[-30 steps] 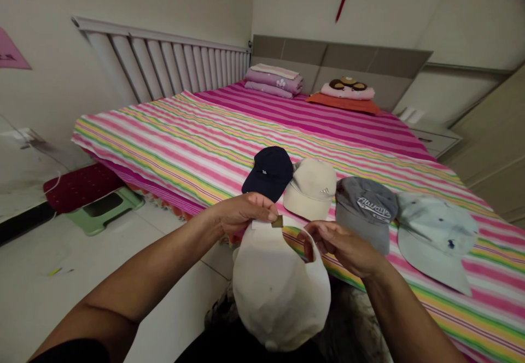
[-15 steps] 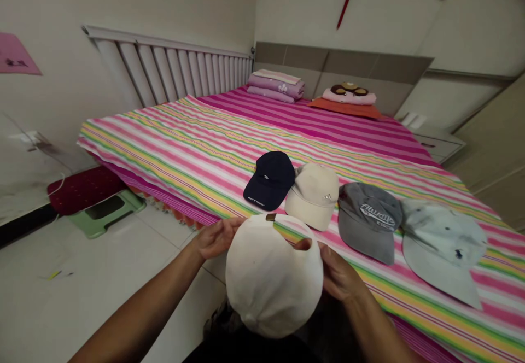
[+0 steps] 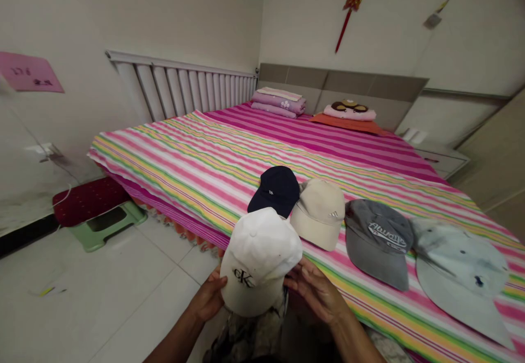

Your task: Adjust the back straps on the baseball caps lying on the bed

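A white baseball cap (image 3: 262,243) with a black monogram is in front of me, its brim tilted down toward me. My left hand (image 3: 209,297) grips the brim's left side, thumb on top. On the other side, the fingers of my right hand (image 3: 318,292) hold the cap's lower edge, partly hidden by it. Beyond lie more caps on the bed: a navy cap (image 3: 281,185), partly covered by the white one, a beige cap (image 3: 319,212), a grey cap (image 3: 379,237) with white lettering, and a pale cap (image 3: 459,264) with a small dark logo.
A striped sheet (image 3: 172,160) covers the bed. Folded bedding (image 3: 279,103) and a pink pillow (image 3: 348,112) are by the headboard (image 3: 369,87). At left, a green stool (image 3: 109,226) and a dark red cushion (image 3: 90,202) stand by the wall on the tiled floor.
The white cap has been turned round: its back opening faced the bed, and now its brim and monogram face me. Both hands have shifted down toward the brim. My view has tilted up slightly.
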{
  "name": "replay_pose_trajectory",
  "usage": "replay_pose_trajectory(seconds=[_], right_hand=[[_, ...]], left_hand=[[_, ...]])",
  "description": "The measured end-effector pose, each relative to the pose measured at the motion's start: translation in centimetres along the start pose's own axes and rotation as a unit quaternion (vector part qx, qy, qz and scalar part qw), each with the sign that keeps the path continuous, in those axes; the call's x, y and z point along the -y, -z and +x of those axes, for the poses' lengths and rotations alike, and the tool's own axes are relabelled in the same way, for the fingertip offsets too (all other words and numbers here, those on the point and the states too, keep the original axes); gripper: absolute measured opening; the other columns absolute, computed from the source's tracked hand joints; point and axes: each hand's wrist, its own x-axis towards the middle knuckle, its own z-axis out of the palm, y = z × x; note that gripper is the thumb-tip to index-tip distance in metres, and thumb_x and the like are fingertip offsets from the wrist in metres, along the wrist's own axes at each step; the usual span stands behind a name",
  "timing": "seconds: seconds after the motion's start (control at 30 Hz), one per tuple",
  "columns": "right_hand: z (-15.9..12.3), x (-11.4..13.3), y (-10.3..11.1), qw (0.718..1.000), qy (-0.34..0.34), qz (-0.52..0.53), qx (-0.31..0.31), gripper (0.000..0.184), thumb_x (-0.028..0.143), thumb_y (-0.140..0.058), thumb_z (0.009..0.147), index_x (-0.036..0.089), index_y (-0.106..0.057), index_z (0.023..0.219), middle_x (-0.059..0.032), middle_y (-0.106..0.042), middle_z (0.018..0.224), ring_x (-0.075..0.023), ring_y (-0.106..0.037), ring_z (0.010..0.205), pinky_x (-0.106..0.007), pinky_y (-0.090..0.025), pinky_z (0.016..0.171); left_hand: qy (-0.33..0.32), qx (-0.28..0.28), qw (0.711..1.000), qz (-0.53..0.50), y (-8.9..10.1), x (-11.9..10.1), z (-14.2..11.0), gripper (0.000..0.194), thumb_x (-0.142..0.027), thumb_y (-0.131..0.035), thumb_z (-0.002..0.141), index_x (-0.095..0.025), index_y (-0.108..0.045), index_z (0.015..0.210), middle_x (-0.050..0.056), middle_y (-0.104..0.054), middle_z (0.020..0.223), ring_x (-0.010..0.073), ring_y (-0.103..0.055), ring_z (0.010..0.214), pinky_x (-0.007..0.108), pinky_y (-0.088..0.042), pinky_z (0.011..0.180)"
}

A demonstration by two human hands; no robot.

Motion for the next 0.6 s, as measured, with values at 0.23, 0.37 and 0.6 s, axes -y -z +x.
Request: replay_pose_trajectory(seconds=[0.23, 0.37, 0.6], right_hand=[[-0.4, -0.6, 1.2, 1.000, -0.022, 0.014, 0.001, 0.038, 0.033, -0.062, 0.077, 0.016, -0.060, 0.111, -0.0122, -0.065, 0.107, -0.0225, -0.060, 0.094, -0.036, -0.042, 0.082], [-0.9, -1.5, 2.0, 0.999, -0.024, 0.037, -0.022, 0.030, 0.030, -0.062, 0.077, 0.016, -0.064, 0.104, -0.0107, -0.068, 0.099, -0.0198, -0.062, 0.085, -0.033, -0.044, 0.076], [-0.2, -1.5, 2.8, 0.997, -0.014, 0.048, -0.064, 0.027, 0.030, -0.064, 0.076, 0.015, -0.064, 0.098, -0.0087, -0.069, 0.091, -0.0170, -0.064, 0.077, -0.029, -0.046, 0.071]], left_hand=[[-0.121, -0.054, 0.991, -0.022, 0.0, -8.4, 4.6, 0.030, -0.011, -0.073, 0.059, -0.019, -0.063, 0.086, 0.002, -0.071, 0.082, 0.0164, -0.066, 0.076, 0.027, -0.049, 0.081], [-0.212, -0.067, 0.975, -0.012, -4.0, -14.6, 9.3, 0.026, -0.006, -0.060, 0.069, -0.019, -0.062, 0.091, 0.002, -0.070, 0.088, 0.0140, -0.065, 0.078, 0.023, -0.050, 0.079], [-0.161, -0.245, 0.955, 0.045, -5.4, -17.0, 16.0, 0.016, -0.001, -0.051, 0.076, -0.009, -0.061, 0.087, 0.003, -0.066, 0.073, 0.0107, -0.060, 0.058, 0.024, -0.052, 0.064]])
